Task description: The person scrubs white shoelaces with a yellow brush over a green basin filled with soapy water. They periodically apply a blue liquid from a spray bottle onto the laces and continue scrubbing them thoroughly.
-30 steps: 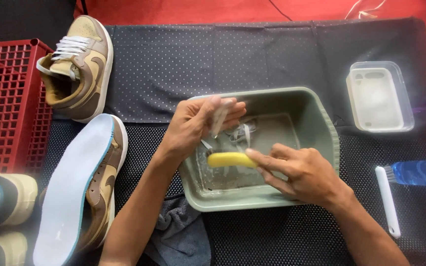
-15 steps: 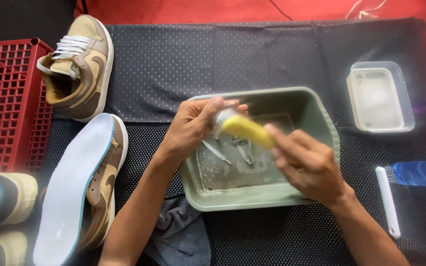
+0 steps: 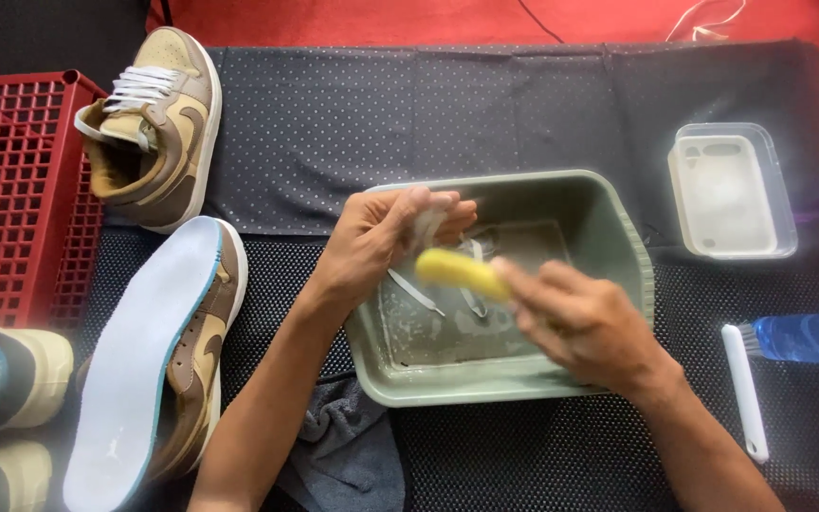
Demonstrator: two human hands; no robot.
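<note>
In the head view, the yellow brush (image 3: 457,270) had dropped lower and further left than half a second before, away from the left fingertips and over the middle of the green basin (image 3: 618,246). Its long axis ran left to right, the left end slightly higher. It looked pale yellow, rounded and motion-blurred. The right hand (image 3: 585,327) gripped it, fingers clamped round its right end. The left hand (image 3: 381,237) pinched a wet white shoelace (image 3: 428,228), whose ends trailed into the basin.
</note>
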